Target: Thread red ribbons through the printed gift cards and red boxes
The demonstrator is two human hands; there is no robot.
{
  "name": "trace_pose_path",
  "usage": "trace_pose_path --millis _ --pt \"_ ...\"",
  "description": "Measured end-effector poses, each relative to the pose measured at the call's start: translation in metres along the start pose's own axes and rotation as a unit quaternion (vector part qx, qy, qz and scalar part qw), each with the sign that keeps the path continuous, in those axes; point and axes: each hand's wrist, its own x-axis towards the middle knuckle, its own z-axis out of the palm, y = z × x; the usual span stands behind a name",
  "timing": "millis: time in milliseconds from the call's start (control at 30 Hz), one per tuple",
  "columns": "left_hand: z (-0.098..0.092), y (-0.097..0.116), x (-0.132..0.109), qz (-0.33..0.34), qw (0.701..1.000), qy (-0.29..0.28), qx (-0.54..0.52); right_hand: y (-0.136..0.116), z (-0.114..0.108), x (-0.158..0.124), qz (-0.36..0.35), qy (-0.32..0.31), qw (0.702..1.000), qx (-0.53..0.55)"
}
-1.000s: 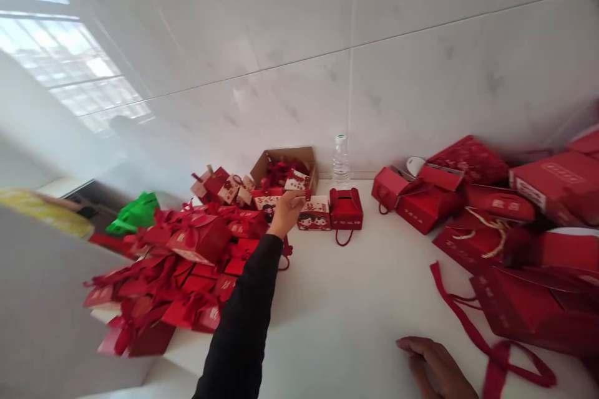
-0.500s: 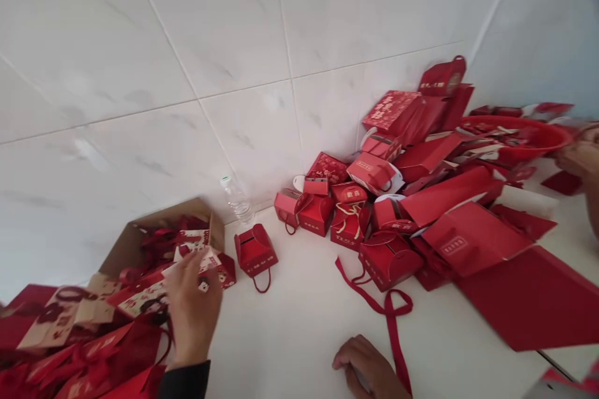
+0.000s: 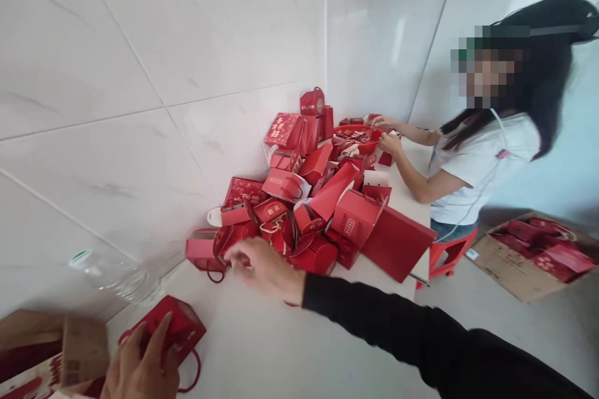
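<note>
My left hand is on a small red gift box with a cord handle, its fingers laid over the top of the box at the lower left. My right hand reaches across the table, fingers curled a little and apart, with nothing visible in them. Close to its fingertips are a small red box with a dark cord loop and the front of a pile of red gift boxes. Part of that pile is hidden behind my right hand.
A clear plastic bottle with a green cap stands by the tiled wall. An open cardboard carton is at the lower left. Across the white table, a co-worker handles things at a red basin. Another carton of red boxes sits on the floor.
My view has swung right. My left hand has moved from the carton's contents onto the small red box. My right hand has gone forward from the table's front to the pile.
</note>
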Motion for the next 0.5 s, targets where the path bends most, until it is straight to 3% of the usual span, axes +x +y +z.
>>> trace_pose_path --millis 100,200,333,500 --pt "-0.007 0.01 0.0 -0.009 1.0 -0.013 0.005 0.005 0.007 0.053 0.005 0.014 0.997 -0.08" --pt "-0.011 0.016 0.005 -0.049 0.997 -0.01 0.058 0.018 0.027 0.079 0.01 0.018 0.99 -0.143" --pt "-0.013 0.039 0.007 -0.059 0.996 0.048 0.043 0.029 0.046 0.091 -0.024 0.004 0.977 -0.21" --pt "-0.005 0.065 -0.018 -0.018 0.986 0.124 -0.105 0.007 0.044 0.096 -0.099 -0.052 0.954 -0.28"
